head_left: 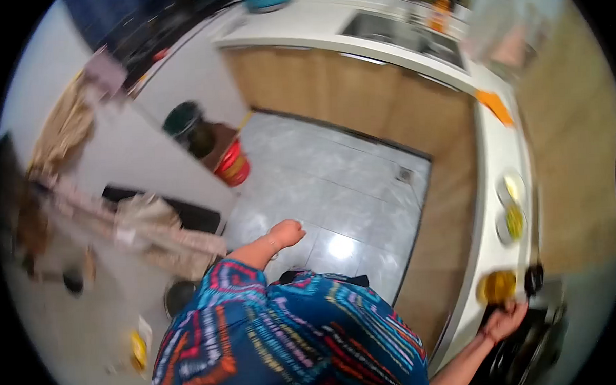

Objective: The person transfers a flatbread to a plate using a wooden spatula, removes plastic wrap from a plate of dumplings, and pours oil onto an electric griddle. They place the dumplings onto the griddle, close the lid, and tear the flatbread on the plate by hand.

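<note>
Reaching to the amber container (498,287) on the white tabletop (466,282), the right hand (506,322) meets its near edge; whether its grip is closed cannot be told. Left hand (287,233): grip narrow, fingers curled, above the tiled floor (325,185).

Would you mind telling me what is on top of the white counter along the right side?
On the counter I see an orange cloth, a pale-filled bowl, a yellow-green-filled bowl and an amber container beside the right hand. Whatever lies beneath the cloth is covered.
</note>
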### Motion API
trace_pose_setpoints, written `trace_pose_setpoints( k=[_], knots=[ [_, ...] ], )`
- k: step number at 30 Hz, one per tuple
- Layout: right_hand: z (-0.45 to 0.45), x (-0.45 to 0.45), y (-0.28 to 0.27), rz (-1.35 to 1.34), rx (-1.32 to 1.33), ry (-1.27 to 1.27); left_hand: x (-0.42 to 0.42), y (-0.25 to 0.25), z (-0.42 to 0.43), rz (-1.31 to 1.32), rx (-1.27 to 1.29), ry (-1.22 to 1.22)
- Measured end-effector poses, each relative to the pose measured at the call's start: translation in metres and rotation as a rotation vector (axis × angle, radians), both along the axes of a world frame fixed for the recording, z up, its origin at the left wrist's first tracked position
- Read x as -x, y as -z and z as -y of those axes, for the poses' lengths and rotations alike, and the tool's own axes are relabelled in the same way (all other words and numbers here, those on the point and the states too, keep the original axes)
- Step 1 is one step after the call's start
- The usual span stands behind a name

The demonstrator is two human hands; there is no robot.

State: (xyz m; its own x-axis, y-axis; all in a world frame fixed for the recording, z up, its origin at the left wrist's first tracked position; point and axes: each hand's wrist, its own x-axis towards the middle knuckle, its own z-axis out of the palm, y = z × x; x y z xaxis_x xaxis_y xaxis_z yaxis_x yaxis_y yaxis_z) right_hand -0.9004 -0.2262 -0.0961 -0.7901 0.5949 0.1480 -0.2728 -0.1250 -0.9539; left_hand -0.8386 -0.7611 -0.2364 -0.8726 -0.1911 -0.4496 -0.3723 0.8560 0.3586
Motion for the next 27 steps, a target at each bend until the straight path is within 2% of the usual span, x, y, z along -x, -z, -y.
trace_pose_setpoints(
  k=[1,3,6,7,11,13,15,19,21,23,25,27],
  knots=[
    [-0.032,0.005,0.019,-0.044,0.107,-0.028,0.001,0.0,0.001,0.005,0.009,-0.07],
    [-0.054,0.028,0.038,-0.142,0.134,-0.058,0.015,0.005,0.01,0.002,0.005,-0.192],
    [-0.062,0.039,0.034,-0.093,0.208,0.005,0.02,-0.003,0.007,0.087,0.033,-0.185],
    [-0.042,0.047,0.025,-0.061,0.18,0.162,0.024,-0.002,0.012,0.103,0.052,-0.146],
    [-0.029,0.064,0.031,-0.183,0.113,0.18,0.045,0.009,0.039,0.103,0.06,-0.109],
    [-0.024,0.075,0.036,-0.1,0.016,0.349,0.061,0.019,0.057,0.119,0.058,-0.142],
    [-0.042,0.073,0.053,-0.12,-0.045,0.381,0.085,0.003,0.075,0.195,0.055,-0.087],
    [-0.012,0.072,0.046,-0.117,-0.06,0.662,0.127,0.029,0.141,0.12,0.059,0.0],
    [-0.025,0.068,0.059,-0.104,-0.089,0.725,0.153,0.016,0.17,0.13,0.022,-0.091],
    [0.006,0.078,0.047,0.087,-0.214,0.937,0.183,0.014,0.199,0.1,0.038,-0.043],
    [0.007,0.076,0.041,0.349,-0.2,0.941,0.218,0.006,0.225,0.067,0.067,0.003],
    [-0.001,0.077,0.041,0.62,-0.298,1.164,0.261,-0.002,0.24,-0.097,0.038,0.035]
  ],
)
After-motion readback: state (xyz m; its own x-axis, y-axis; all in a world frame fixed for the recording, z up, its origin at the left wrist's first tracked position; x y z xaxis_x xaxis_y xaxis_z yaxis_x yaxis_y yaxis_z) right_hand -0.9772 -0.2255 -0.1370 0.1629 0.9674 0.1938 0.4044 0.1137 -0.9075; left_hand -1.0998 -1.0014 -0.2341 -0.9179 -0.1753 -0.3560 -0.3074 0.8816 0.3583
